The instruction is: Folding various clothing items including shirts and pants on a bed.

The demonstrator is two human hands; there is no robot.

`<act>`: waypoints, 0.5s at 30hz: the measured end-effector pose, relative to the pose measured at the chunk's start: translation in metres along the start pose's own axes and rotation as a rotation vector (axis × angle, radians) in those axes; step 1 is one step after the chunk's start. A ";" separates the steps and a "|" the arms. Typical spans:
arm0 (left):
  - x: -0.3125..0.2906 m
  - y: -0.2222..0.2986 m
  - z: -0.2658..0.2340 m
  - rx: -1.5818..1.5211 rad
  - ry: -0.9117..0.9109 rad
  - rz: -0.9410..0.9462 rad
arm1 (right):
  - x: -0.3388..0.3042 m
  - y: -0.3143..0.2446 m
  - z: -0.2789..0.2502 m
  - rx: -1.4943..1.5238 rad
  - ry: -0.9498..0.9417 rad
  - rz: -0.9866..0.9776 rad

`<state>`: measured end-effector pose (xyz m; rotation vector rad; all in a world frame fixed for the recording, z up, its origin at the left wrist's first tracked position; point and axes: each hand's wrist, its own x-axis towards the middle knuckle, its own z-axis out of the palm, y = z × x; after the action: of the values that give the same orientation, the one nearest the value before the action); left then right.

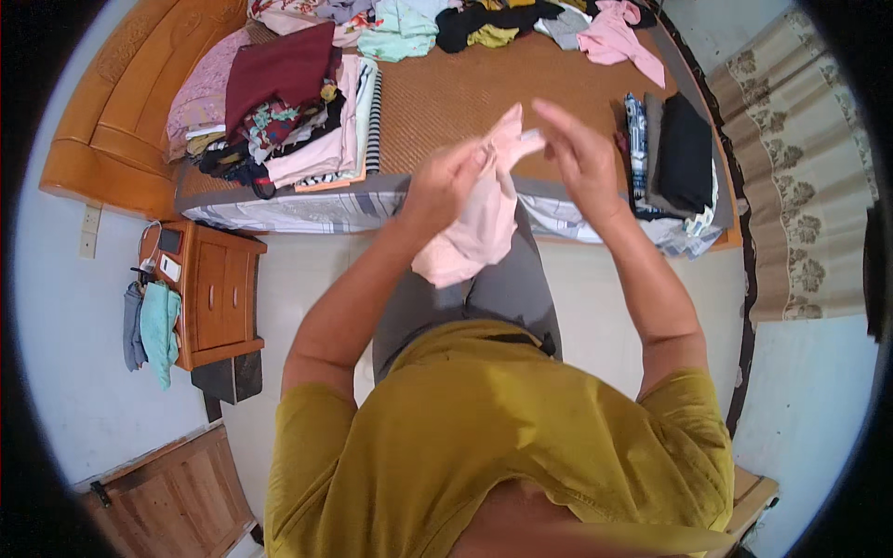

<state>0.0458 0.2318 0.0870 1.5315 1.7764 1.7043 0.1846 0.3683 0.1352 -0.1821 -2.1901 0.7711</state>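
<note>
In front of my waist, over the floor by the bed's near edge, hangs a pale pink garment, bunched at the top and drooping below. My left hand is closed on its upper part, thumb and fingers pinching the fabric. To the right of the bunched top is my right hand, with its fingers stretched and apart. Its fingertips are close to a raised flap of the cloth, but I cannot tell if they touch it. What kind of garment it is does not show.
On the bed's woven mat, a tall pile of folded clothes stands left, and a smaller folded stack right. Loose clothes lie along the far side. A wooden nightstand stands at the left; a patterned curtain hangs right.
</note>
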 end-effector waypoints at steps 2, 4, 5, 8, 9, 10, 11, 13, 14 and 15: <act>0.000 0.008 0.003 -0.329 0.129 -0.123 | 0.009 -0.012 0.001 0.209 0.050 0.141; 0.005 0.013 -0.009 -0.376 0.202 -0.265 | 0.016 -0.012 -0.003 0.412 0.107 0.272; 0.009 0.012 -0.020 -0.420 0.283 -0.402 | 0.019 -0.006 -0.011 0.553 0.191 0.341; 0.034 0.014 -0.072 -0.599 0.549 -0.114 | 0.042 0.017 -0.060 0.755 0.473 0.404; 0.049 0.034 -0.096 -0.705 0.667 -0.117 | 0.046 0.057 -0.103 0.750 0.474 0.339; 0.058 0.042 -0.136 -0.631 0.645 -0.038 | 0.058 0.056 -0.133 0.680 0.484 0.390; 0.079 0.034 -0.168 -0.645 0.639 0.041 | 0.065 0.069 -0.192 0.650 0.569 0.363; 0.106 0.055 -0.202 -0.559 0.728 0.170 | 0.087 0.069 -0.250 0.488 0.624 0.259; 0.118 0.077 -0.207 -0.459 0.673 0.276 | 0.098 0.067 -0.274 0.456 0.604 0.153; 0.124 0.101 -0.244 -0.376 0.690 0.323 | 0.125 0.044 -0.267 0.505 0.571 0.095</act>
<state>-0.1413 0.1628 0.2995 1.1859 1.3531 2.7912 0.2888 0.5748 0.3241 -0.2171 -1.4138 1.1383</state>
